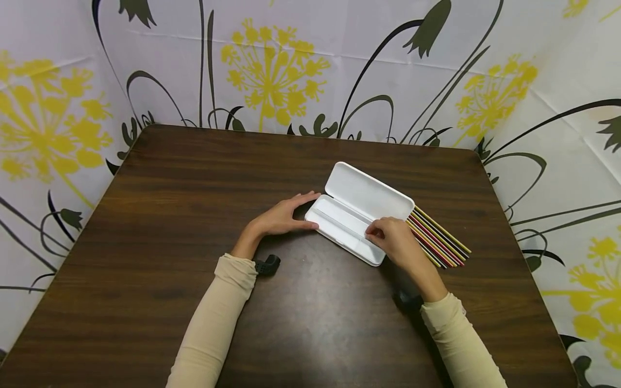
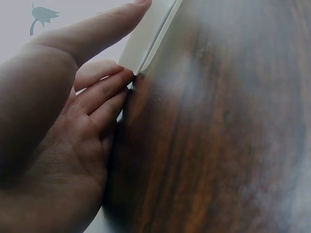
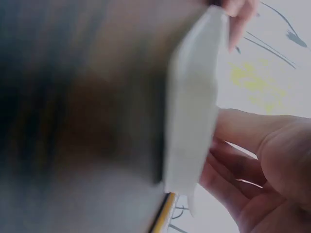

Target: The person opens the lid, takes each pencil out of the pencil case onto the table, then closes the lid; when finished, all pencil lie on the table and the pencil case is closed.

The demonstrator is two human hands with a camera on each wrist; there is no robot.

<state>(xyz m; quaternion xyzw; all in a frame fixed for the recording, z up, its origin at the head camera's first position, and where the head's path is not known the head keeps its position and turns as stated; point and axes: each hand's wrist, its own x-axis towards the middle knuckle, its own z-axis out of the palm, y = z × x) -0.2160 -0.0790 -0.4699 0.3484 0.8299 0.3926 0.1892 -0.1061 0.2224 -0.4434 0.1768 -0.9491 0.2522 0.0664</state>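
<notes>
A white pencil case [image 1: 335, 226] lies with its lid [image 1: 368, 188] raised on its hinge. At the case's left end, my left hand [image 1: 281, 215] holds it between thumb and fingers; the left wrist view shows fingers touching the corner of the case [image 2: 146, 43]. My right hand [image 1: 395, 240] has its fingertips down inside the tray toward the right end. Its thumb and fingers [image 3: 238, 170] reach over the case's wall [image 3: 192, 116], which hides the tips, so whether they pinch anything is unclear. Several coloured pencils [image 1: 441, 237] lie side by side just right of the case.
The dark wooden table [image 1: 170, 215] runs under everything. A white cloth [image 1: 305, 64] with yellow and dark green flowers hangs along its back and sides. Black wrist straps, the left one [image 1: 268, 265] plainest, sit at both cuffs.
</notes>
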